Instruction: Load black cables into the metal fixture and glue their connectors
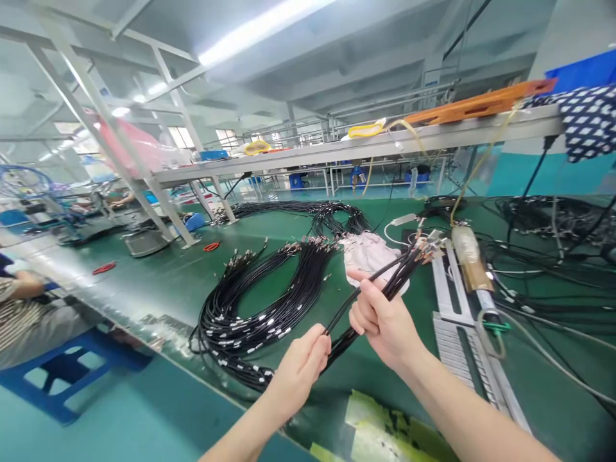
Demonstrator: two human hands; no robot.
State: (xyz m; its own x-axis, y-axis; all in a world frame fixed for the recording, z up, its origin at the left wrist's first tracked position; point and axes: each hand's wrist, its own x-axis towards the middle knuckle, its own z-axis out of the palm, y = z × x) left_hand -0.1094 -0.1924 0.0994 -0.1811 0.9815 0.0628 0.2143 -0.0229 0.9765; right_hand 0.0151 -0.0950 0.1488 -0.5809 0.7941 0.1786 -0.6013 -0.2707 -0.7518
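A bundle of black cables (397, 279) with stripped, metallic ends runs slantwise through both hands above the green table. My right hand (382, 317) is closed around the bundle near its ends, the index finger lying along one cable. Lower down, my left hand (305, 359) has its fingers wrapped round the same cables. Left of my hands, a large looped pile of black cables (303, 289) with white tags lies on the table. A crumpled pale cloth (368, 253) lies behind the right hand.
At right stand a slotted metal fixture (455, 340) and a taped hand tool (466, 256) with its cord. An overhead shelf (298, 156) crosses the back. A seated person (24, 301) is at far left, on a blue stool (72, 372). Orange-handled tools lie left.
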